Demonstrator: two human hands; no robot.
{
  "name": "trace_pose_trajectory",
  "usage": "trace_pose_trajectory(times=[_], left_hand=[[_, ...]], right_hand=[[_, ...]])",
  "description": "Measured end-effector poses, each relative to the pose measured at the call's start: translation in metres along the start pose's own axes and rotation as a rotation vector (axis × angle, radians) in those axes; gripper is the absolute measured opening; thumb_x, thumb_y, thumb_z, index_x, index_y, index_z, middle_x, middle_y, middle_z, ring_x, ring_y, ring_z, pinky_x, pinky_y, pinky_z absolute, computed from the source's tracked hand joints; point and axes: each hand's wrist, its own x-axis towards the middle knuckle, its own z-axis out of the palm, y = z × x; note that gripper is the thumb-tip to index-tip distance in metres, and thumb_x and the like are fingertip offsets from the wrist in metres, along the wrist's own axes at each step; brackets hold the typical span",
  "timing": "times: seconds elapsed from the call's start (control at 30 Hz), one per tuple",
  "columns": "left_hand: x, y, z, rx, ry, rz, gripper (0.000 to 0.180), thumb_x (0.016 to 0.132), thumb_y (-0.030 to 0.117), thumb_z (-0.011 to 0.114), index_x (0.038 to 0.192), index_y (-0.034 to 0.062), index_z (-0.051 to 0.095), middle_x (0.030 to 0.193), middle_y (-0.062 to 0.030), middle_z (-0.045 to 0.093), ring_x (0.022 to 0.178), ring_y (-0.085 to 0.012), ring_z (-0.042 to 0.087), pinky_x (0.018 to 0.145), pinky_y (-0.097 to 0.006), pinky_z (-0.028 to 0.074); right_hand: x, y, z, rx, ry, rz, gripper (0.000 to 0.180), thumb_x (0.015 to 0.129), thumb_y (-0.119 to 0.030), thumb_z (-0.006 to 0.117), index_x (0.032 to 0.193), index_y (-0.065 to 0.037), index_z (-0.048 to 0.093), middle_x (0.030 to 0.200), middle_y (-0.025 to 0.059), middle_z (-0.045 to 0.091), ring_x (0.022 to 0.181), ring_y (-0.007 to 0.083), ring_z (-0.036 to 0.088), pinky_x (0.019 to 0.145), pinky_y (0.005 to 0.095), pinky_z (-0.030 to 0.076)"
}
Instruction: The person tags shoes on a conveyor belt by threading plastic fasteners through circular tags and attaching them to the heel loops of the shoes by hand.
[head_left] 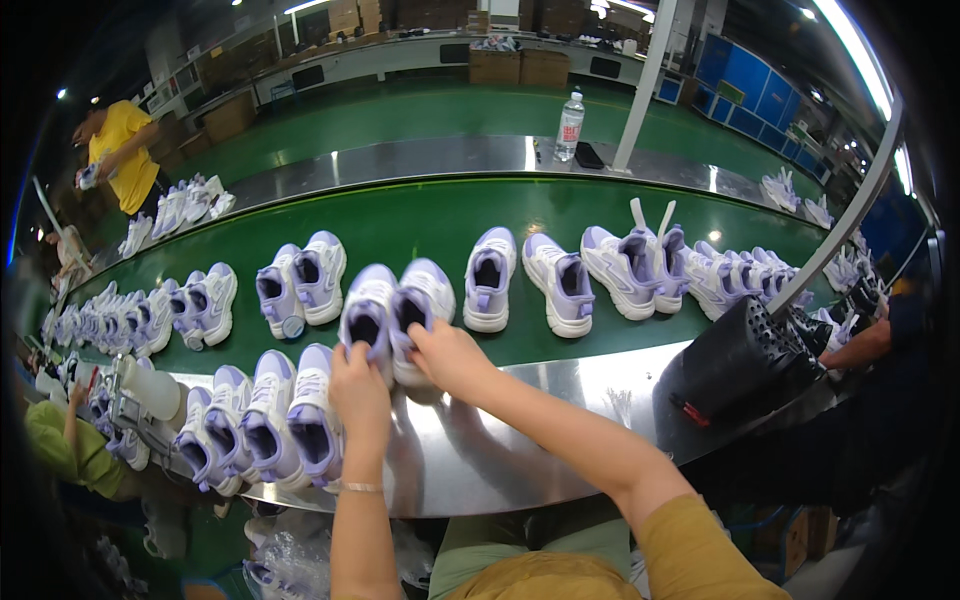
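My left hand (358, 388) grips the heel collar of a white and lilac sneaker (371, 292). With its fingers closed at the heel, my right hand (448, 352) holds the matching sneaker (428, 281). The two shoes stand side by side, toes pointing away from me, over the near edge of the green belt (400, 225). Just left of my left hand, several similar sneakers (265, 415) sit in a row on the metal ledge (480, 440). Beyond my right hand, a single sneaker (491, 275) rests on the belt.
More sneakers (640, 268) line the belt on both sides. A black perforated machine (740, 355) stands at the right of the ledge, beside a co-worker's hand (860, 345). A water bottle (570, 127) and a phone (590, 155) lie beyond the belt. A person in yellow (125, 155) works at far left.
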Motion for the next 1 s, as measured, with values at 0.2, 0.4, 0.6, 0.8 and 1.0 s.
trace_pose_trajectory(times=[0.2, 0.4, 0.6, 0.8, 1.0], left_hand=[[0.052, -0.035, 0.054, -0.257, -0.164, -0.044, 0.054, 0.078, 0.008, 0.063, 0.127, -0.0011, 0.046, 0.129, -0.0334, 0.041, 0.12, -0.0432, 0.042, 0.101, -0.041, 0.035], [0.003, 0.028, 0.012, -0.311, 0.111, -0.011, 0.023, 0.083, 0.003, 0.057, 0.106, -0.0006, 0.06, 0.109, -0.0182, 0.057, 0.1, -0.031, 0.054, 0.086, -0.038, 0.042], [-0.077, 0.088, 0.042, -0.635, -0.238, 0.086, 0.012, 0.08, -0.004, 0.057, 0.092, -0.0018, 0.06, 0.089, -0.0152, 0.06, 0.076, -0.0272, 0.06, 0.065, -0.034, 0.05], [-0.127, 0.172, 0.051, -0.647, -0.39, 0.432, 0.012, 0.078, -0.001, 0.06, 0.09, -0.0002, 0.059, 0.086, -0.0158, 0.06, 0.083, -0.0326, 0.057, 0.073, -0.04, 0.048], [-0.17, 0.213, 0.072, -0.508, -0.503, 0.539, 0.019, 0.078, 0.006, 0.063, 0.094, -0.0012, 0.058, 0.086, -0.0159, 0.059, 0.083, -0.0331, 0.055, 0.071, -0.04, 0.046]], right_hand=[[0.025, 0.049, -0.023, 0.252, -0.021, 0.144, 0.04, 0.083, -0.013, 0.061, 0.12, 0.001, 0.052, 0.102, 0.0206, 0.062, 0.091, 0.0322, 0.062, 0.082, 0.0369, 0.049], [-0.077, 0.057, -0.191, 0.403, 0.352, 0.389, 0.014, 0.089, -0.005, 0.058, 0.099, 0.002, 0.065, 0.087, 0.006, 0.065, 0.076, 0.0094, 0.06, 0.068, 0.0219, 0.047], [-0.191, 0.082, -0.208, 0.068, 0.385, 0.528, 0.009, 0.083, -0.001, 0.061, 0.09, 0.0, 0.065, 0.078, 0.0078, 0.061, 0.068, 0.0148, 0.059, 0.061, 0.0259, 0.046], [-0.211, 0.132, -0.16, -0.039, 0.075, 0.605, 0.018, 0.079, -0.02, 0.064, 0.085, -0.003, 0.064, 0.085, 0.0135, 0.06, 0.076, 0.0321, 0.061, 0.071, 0.0423, 0.049], [-0.2, 0.126, -0.151, -0.275, -0.246, 0.767, 0.028, 0.075, -0.027, 0.066, 0.087, -0.002, 0.063, 0.091, 0.0186, 0.064, 0.086, 0.035, 0.063, 0.075, 0.044, 0.05]])
